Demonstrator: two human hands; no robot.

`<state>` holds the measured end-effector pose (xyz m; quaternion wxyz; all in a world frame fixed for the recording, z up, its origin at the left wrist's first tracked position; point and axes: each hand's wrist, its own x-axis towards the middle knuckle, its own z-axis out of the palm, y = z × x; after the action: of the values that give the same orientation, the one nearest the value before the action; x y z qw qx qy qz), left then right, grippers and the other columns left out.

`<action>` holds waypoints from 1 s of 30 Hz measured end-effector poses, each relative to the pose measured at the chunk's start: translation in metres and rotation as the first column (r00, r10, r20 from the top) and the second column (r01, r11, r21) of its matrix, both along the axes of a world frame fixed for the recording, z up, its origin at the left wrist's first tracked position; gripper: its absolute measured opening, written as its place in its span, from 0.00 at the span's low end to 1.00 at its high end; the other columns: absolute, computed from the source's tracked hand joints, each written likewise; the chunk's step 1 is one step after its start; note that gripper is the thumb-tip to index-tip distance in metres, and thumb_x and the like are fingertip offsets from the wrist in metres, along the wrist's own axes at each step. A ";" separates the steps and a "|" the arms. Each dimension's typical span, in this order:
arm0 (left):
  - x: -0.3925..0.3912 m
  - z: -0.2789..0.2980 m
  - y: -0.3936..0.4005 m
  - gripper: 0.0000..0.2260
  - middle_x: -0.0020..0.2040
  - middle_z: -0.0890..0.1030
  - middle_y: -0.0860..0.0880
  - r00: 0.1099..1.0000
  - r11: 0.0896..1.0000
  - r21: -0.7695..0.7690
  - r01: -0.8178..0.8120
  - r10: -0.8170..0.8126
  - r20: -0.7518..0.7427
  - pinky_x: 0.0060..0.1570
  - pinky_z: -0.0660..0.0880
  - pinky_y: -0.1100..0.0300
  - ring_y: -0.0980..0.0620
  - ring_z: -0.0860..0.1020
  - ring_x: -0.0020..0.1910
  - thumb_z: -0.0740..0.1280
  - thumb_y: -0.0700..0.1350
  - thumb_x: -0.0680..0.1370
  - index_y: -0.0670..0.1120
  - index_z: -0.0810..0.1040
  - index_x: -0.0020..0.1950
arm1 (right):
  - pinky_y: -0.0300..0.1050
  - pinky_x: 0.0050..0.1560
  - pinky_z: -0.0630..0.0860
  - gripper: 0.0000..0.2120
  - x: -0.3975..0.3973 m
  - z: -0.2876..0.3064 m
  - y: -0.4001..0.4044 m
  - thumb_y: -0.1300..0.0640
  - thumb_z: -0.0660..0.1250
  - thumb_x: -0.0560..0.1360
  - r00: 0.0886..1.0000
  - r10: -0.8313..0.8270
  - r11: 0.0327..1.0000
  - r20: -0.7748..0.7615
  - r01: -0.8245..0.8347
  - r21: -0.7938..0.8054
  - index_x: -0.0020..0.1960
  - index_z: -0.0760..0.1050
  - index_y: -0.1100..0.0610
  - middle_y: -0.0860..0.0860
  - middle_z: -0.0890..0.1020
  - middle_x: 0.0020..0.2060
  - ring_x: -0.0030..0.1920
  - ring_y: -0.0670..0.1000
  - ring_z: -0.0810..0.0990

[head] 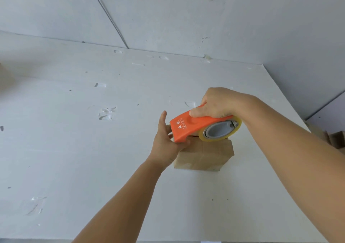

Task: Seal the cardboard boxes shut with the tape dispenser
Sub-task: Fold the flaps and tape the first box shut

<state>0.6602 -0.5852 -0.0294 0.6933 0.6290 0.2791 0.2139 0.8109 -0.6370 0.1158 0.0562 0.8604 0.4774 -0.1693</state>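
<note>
1. The right hand (217,103) has its fingers curled over the top of the one orange plastic tape dispenser (188,126), thumb pressed flat along its smooth side, gripping it.
2. The left hand (165,142) lies against the far left side of the box, its fingers mostly straight and pointing away, the thumb tucked under the dispenser's front end; I cannot tell whether it pinches anything there.
3. The dispenser is wedge-shaped with pale printed lettering, and carries one roll of clear yellowish tape (220,131) around a grey hub at its rear.
4. It is tilted, front end down, resting on top of the one small brown cardboard box (203,157), whose sides look glossy with tape bands.
5. The box sits on a white matte table (74,149) marked with several scraps of clear tape (106,113) and dark specks.
6. More brown cardboard (336,140) shows at the right edge.
</note>
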 end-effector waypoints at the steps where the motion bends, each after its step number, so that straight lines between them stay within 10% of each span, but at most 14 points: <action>1: -0.003 -0.001 0.002 0.44 0.58 0.76 0.51 1.000 1.000 -0.020 0.017 -0.017 0.002 0.53 0.75 0.62 0.53 0.77 0.58 0.71 0.34 0.71 0.57 0.49 0.77 | 0.43 0.34 0.67 0.26 0.002 -0.006 -0.003 0.33 0.64 0.71 1.000 -0.010 1.000 -0.016 0.010 0.011 0.33 0.72 0.57 0.51 0.73 0.29 0.29 0.50 0.72; 8: -0.021 0.010 0.022 0.23 0.46 0.82 0.47 0.982 0.899 -0.414 0.145 -0.079 0.174 0.56 0.69 0.59 0.50 0.79 0.49 0.66 0.39 0.70 0.43 0.71 0.65 | 0.43 0.34 0.67 0.25 0.011 -0.012 -0.018 0.35 0.66 0.70 0.992 -0.052 0.988 -0.118 0.069 0.140 0.32 0.75 0.58 0.52 0.75 0.29 0.30 0.50 0.73; 15: -0.013 0.021 0.025 0.06 0.43 0.82 0.45 0.991 0.752 -0.647 0.127 -0.069 0.114 0.38 0.78 0.66 0.53 0.79 0.39 0.66 0.37 0.77 0.38 0.82 0.49 | 0.43 0.36 0.71 0.26 0.015 -0.009 -0.029 0.33 0.64 0.71 0.985 -0.076 0.980 -0.155 0.103 0.173 0.36 0.79 0.57 0.53 0.81 0.34 0.33 0.50 0.78; 21: -0.009 0.022 0.033 0.05 0.42 0.83 0.43 0.980 0.941 -0.338 -0.034 -0.036 -0.197 0.37 0.77 0.65 0.53 0.80 0.37 0.72 0.38 0.74 0.38 0.82 0.48 | 0.47 0.43 0.77 0.28 0.009 -0.009 -0.023 0.31 0.64 0.69 0.996 -0.033 0.991 -0.088 0.043 0.125 0.42 0.81 0.57 0.53 0.83 0.37 0.38 0.52 0.81; 30: -0.006 -0.005 0.026 0.06 0.37 0.83 0.45 0.971 0.965 -0.171 -0.199 0.170 -0.170 0.39 0.77 0.62 0.53 0.78 0.33 0.71 0.40 0.74 0.44 0.81 0.50 | 0.44 0.33 0.65 0.26 -0.011 -0.013 0.002 0.34 0.68 0.68 1.000 0.010 0.998 0.019 -0.011 0.058 0.31 0.68 0.57 0.51 0.71 0.28 0.29 0.52 0.70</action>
<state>0.6538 -0.5588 -0.0340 0.7026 0.5471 0.4081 0.2014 0.7996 -0.6346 0.1031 0.0364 0.8608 0.4860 -0.1469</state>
